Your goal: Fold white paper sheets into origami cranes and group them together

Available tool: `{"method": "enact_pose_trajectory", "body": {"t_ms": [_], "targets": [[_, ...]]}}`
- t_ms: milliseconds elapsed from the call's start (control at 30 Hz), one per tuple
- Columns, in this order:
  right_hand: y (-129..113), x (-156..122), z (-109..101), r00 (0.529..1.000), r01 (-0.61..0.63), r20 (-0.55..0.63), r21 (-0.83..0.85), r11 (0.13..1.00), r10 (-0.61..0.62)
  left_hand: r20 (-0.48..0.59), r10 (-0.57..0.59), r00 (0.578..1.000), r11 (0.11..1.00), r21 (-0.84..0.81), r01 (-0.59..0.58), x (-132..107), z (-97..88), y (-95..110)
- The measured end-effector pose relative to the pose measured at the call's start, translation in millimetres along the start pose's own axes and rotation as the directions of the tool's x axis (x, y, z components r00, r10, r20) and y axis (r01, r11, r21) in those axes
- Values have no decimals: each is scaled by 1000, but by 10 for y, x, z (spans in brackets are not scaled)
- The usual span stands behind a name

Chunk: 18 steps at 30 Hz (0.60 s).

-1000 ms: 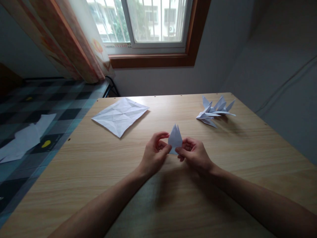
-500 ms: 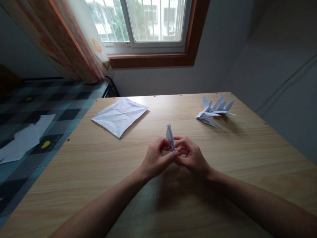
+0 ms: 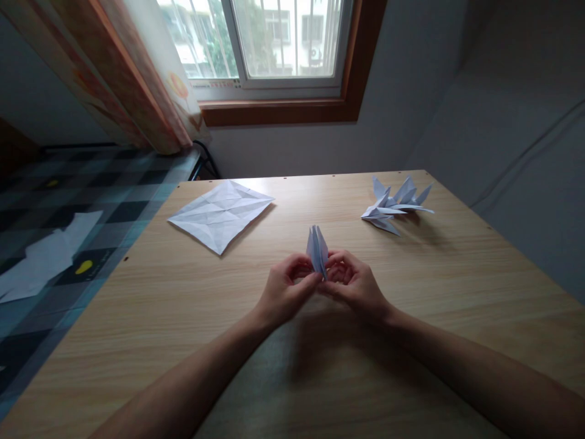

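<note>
A small piece of folded white paper [image 3: 317, 249] stands upright between my hands above the middle of the table, its pointed layers slightly spread at the top. My left hand [image 3: 290, 286] pinches its lower left side between thumb and fingers. From the right, my right hand [image 3: 359, 285] grips the lower part, thumb in front and fingers curled behind. The fingertips hide the paper's bottom end. Beyond my left hand lies a creased square sheet of white paper [image 3: 222, 214], opened flat. Folded paper cranes [image 3: 390, 206] sit in a cluster at the back right.
The wooden table [image 3: 150, 317] has its left edge beside a bed with a checked cover [image 3: 123, 183]. Loose white sheets [image 3: 48, 256] lie on that cover. A window [image 3: 287, 42] and an orange curtain [image 3: 132, 73] are behind the table; a cable [image 3: 525, 152] runs along the right wall.
The folded paper has turned a little and its layers have parted, showing a wider face. My hands have shifted slightly around its base, both still holding it.
</note>
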State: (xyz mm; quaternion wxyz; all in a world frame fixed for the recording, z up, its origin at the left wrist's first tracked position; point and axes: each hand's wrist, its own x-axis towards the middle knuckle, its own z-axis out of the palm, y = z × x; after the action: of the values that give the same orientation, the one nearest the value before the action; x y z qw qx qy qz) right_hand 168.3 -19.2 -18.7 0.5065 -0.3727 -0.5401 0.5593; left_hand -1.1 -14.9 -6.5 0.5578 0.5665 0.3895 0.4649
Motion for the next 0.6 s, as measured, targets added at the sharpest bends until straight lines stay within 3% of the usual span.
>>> {"method": "enact_pose_trajectory", "body": {"t_ms": [133, 300, 500, 600], "targets": [[1, 9, -7, 997, -65, -26, 54, 996, 67, -83, 16, 996, 1000, 1, -16, 6, 14, 24], [13, 47, -11, 988, -15, -154, 87, 996, 29, -166, 30, 986, 999, -24, -34, 18, 21, 9], [51, 38, -41, 996, -32, -87, -61, 998, 27, -172, 28, 985, 997, -63, -40, 28, 20, -6], [25, 23, -36, 999, -22, -30, -41, 999, 21, -142, 65, 988, 998, 6, -65, 13, 21, 21]]}}
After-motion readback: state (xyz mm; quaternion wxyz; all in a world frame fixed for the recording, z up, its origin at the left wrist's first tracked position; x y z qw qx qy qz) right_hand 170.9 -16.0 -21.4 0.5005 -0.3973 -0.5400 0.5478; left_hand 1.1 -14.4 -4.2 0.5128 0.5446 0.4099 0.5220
